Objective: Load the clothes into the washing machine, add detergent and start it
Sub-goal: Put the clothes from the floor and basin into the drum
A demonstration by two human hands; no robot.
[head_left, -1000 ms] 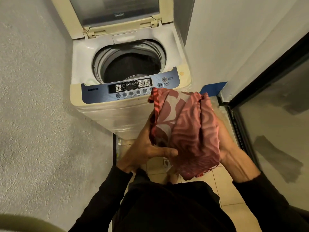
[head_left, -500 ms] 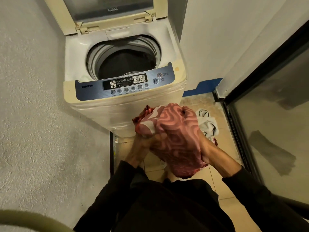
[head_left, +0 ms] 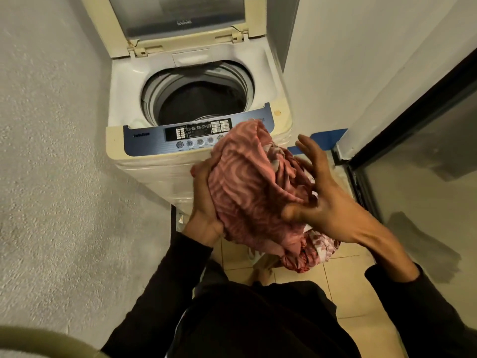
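Drum (head_left: 198, 99) of washing machine (head_left: 154, 161) dim, holding something dark, hard to make out. Right end of control panel (head_left: 160, 140) hidden behind pink patterned cloth (head_left: 247, 192), bundled in front of the machine's near right corner, above the tiled floor (head_left: 346, 285). Lid (head_left: 178, 16) up, top cut off. Left hand (head_left: 204, 202) curled round the bundle's left side. Right hand (head_left: 325, 197) now spread, fingers straight, thumb on the cloth; half a second ago wrapped round it. Bundle higher than before, overlapping the panel.
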